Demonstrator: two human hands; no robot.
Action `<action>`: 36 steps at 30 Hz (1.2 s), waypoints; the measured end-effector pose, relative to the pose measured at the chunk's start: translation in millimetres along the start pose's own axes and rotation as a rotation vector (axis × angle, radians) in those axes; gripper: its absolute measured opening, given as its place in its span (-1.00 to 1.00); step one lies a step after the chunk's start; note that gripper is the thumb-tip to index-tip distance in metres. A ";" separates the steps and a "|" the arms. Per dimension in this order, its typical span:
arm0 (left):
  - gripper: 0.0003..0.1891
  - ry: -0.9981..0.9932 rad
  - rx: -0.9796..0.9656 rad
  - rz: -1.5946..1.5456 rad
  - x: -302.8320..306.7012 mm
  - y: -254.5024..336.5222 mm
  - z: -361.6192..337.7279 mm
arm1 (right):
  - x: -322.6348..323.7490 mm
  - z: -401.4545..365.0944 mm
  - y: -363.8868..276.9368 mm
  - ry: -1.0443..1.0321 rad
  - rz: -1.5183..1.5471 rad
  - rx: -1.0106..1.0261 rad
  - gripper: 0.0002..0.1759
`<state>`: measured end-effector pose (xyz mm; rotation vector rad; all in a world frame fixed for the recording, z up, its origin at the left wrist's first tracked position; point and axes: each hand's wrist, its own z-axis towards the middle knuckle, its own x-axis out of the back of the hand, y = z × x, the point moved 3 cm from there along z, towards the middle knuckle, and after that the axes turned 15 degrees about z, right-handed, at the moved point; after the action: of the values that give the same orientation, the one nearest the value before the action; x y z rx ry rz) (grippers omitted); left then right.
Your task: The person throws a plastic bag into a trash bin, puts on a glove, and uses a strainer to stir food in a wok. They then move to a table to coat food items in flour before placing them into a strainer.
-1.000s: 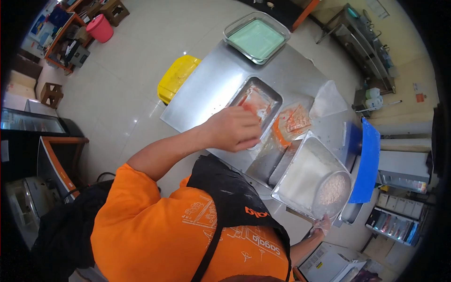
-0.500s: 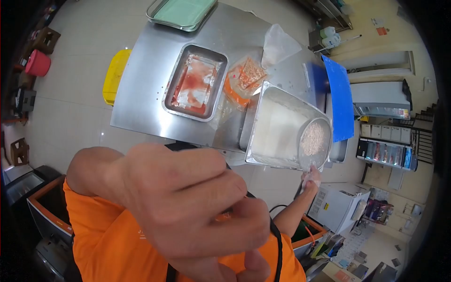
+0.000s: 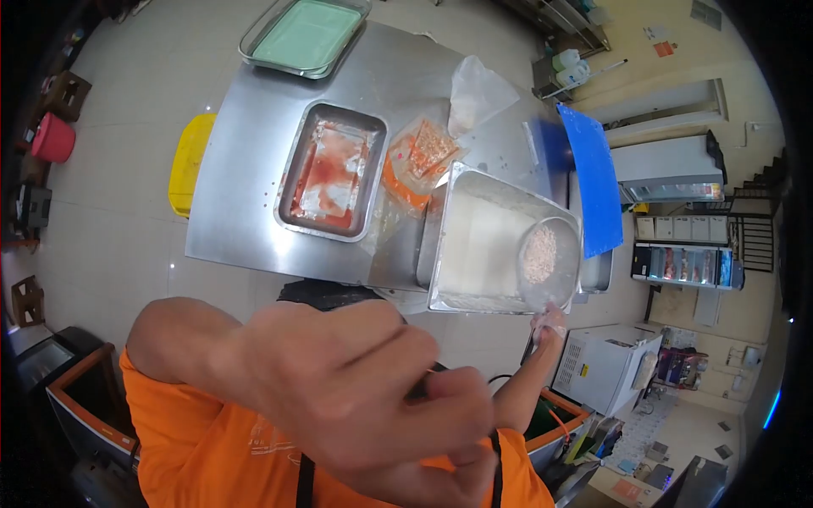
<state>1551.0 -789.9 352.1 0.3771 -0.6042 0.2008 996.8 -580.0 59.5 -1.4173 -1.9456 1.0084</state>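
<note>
Close to the camera, my left hand point(image 3: 364, 389) is bare and raised in front of the orange shirt, its fingers curled in with no object showing in them. My right hand point(image 3: 549, 322), in a clear plastic glove, grips a round mesh strainer point(image 3: 555, 284) by its near end. Small pale pinkish crumbs point(image 3: 540, 254) lie in the strainer. It rests over the right end of a deep metal pan point(image 3: 436, 288), whose inside holds whitish powder point(image 3: 483, 245).
On the steel table point(image 3: 237, 220) lie a shallow tray point(image 3: 298, 216) with red liquid, plastic bags of orange-red food point(image 3: 419, 161), a clear bag point(image 3: 478, 89) and a green-lined tray point(image 3: 309, 34). A blue board point(image 3: 593, 178) stands right. A yellow bin point(image 3: 185, 165) is beyond the left edge.
The view has shifted, so the table and pans sit slightly lower and further left. My left hand is a little lower. My right hand still grips the strainer over the pan.
</note>
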 end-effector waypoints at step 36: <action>-0.61 -0.287 1.034 0.819 -83.0 -215.9 -378.1 | -5.2 16.1 15.9 0.053 -0.199 -0.009 -0.81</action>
<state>1741.5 -841.3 -44.8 1.1561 -0.8879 1.2874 994.9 -586.4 37.2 -1.2145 -2.0080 0.8629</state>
